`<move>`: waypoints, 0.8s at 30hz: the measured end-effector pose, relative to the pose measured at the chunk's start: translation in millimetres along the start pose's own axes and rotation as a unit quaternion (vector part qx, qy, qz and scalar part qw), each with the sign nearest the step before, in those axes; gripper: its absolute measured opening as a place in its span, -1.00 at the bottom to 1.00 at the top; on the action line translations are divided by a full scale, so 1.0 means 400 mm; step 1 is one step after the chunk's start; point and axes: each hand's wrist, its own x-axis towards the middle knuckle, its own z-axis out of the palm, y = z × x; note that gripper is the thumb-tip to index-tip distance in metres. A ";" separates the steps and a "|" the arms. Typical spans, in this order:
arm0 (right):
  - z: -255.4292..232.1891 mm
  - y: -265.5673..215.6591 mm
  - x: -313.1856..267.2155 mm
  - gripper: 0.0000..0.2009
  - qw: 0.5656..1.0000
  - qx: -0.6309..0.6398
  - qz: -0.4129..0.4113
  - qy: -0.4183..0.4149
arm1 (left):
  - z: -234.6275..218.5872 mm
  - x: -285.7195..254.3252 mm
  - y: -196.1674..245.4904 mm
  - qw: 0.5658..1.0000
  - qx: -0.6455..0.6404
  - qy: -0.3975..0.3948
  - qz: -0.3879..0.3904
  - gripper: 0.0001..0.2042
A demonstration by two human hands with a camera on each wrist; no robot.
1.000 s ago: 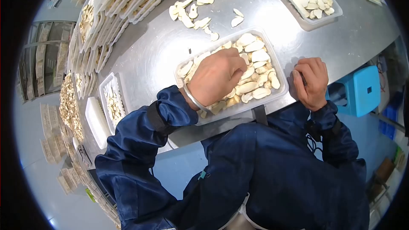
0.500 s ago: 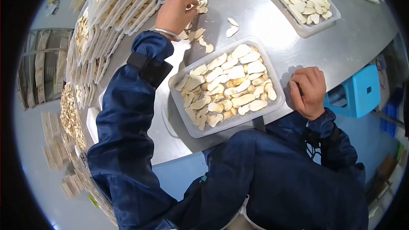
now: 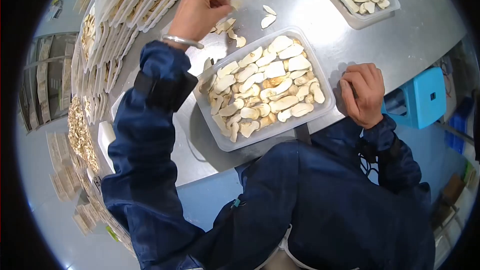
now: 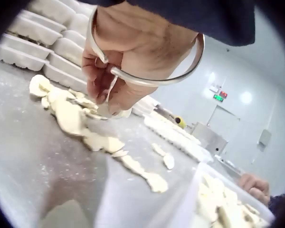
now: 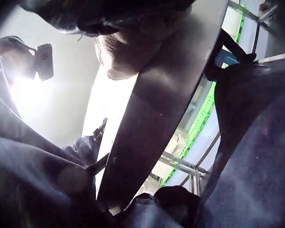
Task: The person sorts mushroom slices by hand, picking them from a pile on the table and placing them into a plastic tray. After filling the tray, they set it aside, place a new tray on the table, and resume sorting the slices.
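Note:
My left hand [image 3: 195,15] is over the loose mushroom slices [image 3: 225,25] at the back left of the metal table. Between its thumb and fingers it pinches a pale mushroom slice [image 4: 109,111]; the palm hides part of the pile. Nearest me lies a clear plastic tray [image 3: 330,106] with mushroom slices [image 3: 275,70] laid close together in it. To the right of this tray my right hand [image 3: 364,95] rests at the table's edge, fingers loosely curled, holding nothing.
Stacked trays of slices [image 3: 107,45] rise at the left. Two stray slices [image 3: 268,17] lie behind the near tray. A second filled tray [image 3: 372,17] stands at the back right. A blue stool [image 3: 425,97] is beside the table.
My left hand has moved from over the near tray to the loose pile at the back left, then slightly further left, where it pinches a slice. The right hand stays put.

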 end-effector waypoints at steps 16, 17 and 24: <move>0.000 -0.002 0.002 -0.90 1.000 0.003 -0.011 0.014 | 0.160 -0.140 0.265 0.984 -0.098 -0.139 0.056 -0.91; 0.000 -0.002 0.001 -0.90 1.000 0.002 -0.011 0.015 | 0.165 -0.139 0.267 0.985 -0.090 -0.137 0.062 -0.92; -0.001 0.002 0.001 -0.90 1.000 0.005 -0.014 0.017 | 0.173 -0.137 0.264 0.986 -0.021 -0.039 0.160 -0.91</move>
